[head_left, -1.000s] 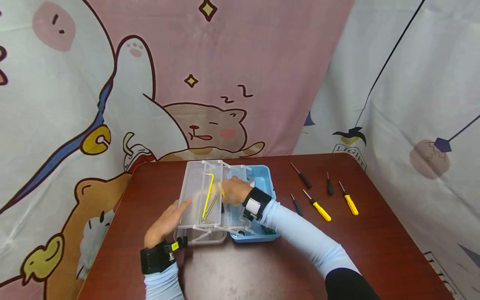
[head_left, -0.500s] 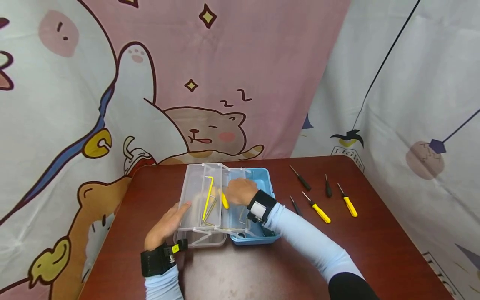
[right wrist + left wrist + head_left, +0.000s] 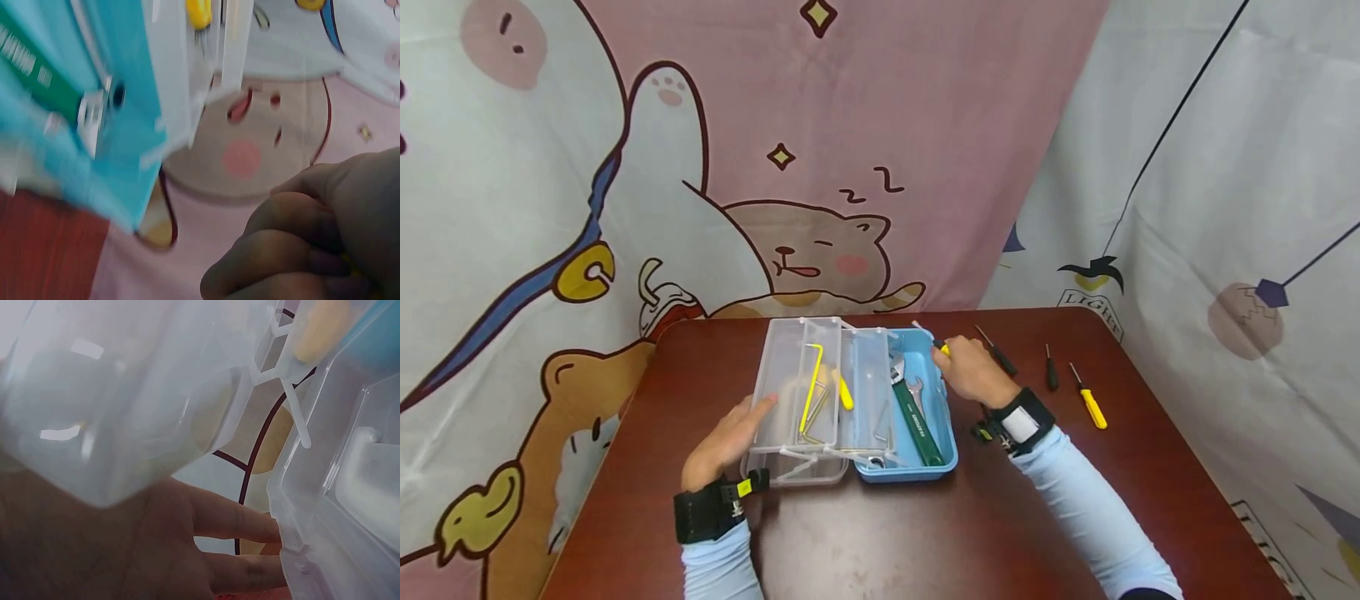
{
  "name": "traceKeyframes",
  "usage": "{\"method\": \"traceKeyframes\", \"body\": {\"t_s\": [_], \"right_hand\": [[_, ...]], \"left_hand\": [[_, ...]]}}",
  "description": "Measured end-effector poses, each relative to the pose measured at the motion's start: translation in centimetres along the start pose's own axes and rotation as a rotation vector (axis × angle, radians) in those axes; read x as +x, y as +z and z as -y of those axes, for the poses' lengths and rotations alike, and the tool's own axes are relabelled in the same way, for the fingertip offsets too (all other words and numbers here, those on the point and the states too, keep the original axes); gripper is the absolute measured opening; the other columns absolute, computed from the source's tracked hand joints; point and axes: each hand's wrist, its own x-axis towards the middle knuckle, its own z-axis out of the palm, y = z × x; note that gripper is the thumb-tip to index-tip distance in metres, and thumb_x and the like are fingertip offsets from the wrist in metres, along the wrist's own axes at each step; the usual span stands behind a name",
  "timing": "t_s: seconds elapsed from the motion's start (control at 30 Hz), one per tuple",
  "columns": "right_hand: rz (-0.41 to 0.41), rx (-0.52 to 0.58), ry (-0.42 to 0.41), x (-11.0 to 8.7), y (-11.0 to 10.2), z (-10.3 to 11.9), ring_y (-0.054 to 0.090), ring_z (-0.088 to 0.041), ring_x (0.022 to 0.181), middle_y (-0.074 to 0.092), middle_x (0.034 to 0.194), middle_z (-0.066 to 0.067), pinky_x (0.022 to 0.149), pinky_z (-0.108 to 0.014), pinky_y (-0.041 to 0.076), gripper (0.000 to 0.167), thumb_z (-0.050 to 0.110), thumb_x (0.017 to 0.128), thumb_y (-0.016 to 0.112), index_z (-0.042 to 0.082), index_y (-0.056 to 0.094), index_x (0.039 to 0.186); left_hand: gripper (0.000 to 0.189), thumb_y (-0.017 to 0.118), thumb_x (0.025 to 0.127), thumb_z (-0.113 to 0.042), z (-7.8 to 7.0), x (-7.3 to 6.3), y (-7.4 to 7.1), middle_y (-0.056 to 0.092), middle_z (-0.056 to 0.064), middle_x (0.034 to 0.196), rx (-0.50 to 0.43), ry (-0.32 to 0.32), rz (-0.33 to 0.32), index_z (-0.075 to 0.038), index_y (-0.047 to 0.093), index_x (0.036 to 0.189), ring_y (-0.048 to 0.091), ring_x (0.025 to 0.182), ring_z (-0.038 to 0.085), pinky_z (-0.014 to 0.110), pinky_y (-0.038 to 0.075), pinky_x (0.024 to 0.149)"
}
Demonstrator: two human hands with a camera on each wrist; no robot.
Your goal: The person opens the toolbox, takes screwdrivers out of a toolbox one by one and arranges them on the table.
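My right hand (image 3: 973, 371) grips a yellow-handled screwdriver (image 3: 945, 350) just past the right rim of the blue toolbox (image 3: 951, 433), its shaft pointing up and left. In the right wrist view the fingers are curled, with a sliver of yellow among them. My left hand (image 3: 730, 437) has its fingers stretched out against the left side of the clear plastic trays (image 3: 778, 367). In these lie a yellow hex key (image 3: 810, 392), a grey hex key (image 3: 817, 414) and another yellow handle (image 3: 845, 392). A green-handled adjustable wrench (image 3: 919, 425) rests in the blue box.
On the table (image 3: 865, 542) to the right lie two dark screwdrivers (image 3: 997, 352) (image 3: 1051, 371) and a yellow-handled one (image 3: 1092, 406). A small spanner (image 3: 916, 392) is beside the green wrench. A printed cloth (image 3: 962, 125) hangs behind.
My right hand has left the trays, where a yellow-handled tool now lies, and moved right. It has taken a yellow-handled screwdriver from the table. The left hand stays in place.
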Motion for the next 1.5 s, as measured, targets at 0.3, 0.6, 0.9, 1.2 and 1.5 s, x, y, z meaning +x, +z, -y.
{"method": "traceKeyframes", "body": {"t_s": [0.3,0.6,0.9,1.2,1.5], "right_hand": [[-0.019,-0.004,0.127,0.8,-6.5,-7.8,0.051,-0.024,0.068,0.049,0.077,-0.008,0.059,-0.035,0.043,0.040,0.032,0.113,0.043,-0.001,0.056,0.095],[0.067,-0.028,0.313,2.1,-6.1,-16.3,0.051,-0.022,0.069,0.046,0.075,-0.005,0.061,-0.032,0.042,0.023,0.016,0.105,0.050,-0.003,0.059,0.096],[0.054,-0.066,0.379,2.8,-2.7,-19.7,0.058,-0.029,0.077,0.060,0.088,-0.016,0.066,-0.036,0.048,0.022,0.009,0.100,0.059,-0.011,0.062,0.110],[0.022,-0.066,0.400,3.3,-1.6,-19.8,0.070,-0.036,0.080,0.069,0.100,-0.027,0.072,-0.047,0.060,0.025,0.007,0.098,0.067,-0.010,0.062,0.115],[0.025,-0.091,0.378,3.5,-1.1,-19.4,0.067,-0.035,0.079,0.064,0.088,-0.019,0.069,-0.044,0.056,0.019,0.012,0.096,0.070,-0.005,0.062,0.100]], "left_hand": [[0.089,0.032,0.108,-0.066,0.1,0.0,0.0,0.037,0.030,0.160,0.001,-0.015,-0.002,0.002,0.019,0.164,0.047,0.135,0.045,0.073,0.039,0.113],[0.092,0.030,0.107,-0.070,0.5,-0.1,0.2,0.035,0.030,0.163,0.006,-0.030,-0.004,0.000,0.019,0.165,0.046,0.138,0.047,0.075,0.037,0.114],[0.088,0.032,0.108,-0.067,0.8,0.0,0.7,0.036,0.029,0.162,-0.005,-0.015,-0.012,0.000,0.021,0.164,0.046,0.135,0.046,0.074,0.039,0.113],[0.091,0.032,0.107,-0.070,0.7,0.0,0.7,0.038,0.029,0.162,-0.007,-0.026,-0.013,0.000,0.022,0.164,0.048,0.135,0.044,0.074,0.039,0.113],[0.093,0.032,0.106,-0.070,0.0,-0.1,0.2,0.039,0.029,0.161,0.014,-0.026,-0.023,0.001,0.021,0.165,0.047,0.136,0.044,0.073,0.038,0.114]]}}
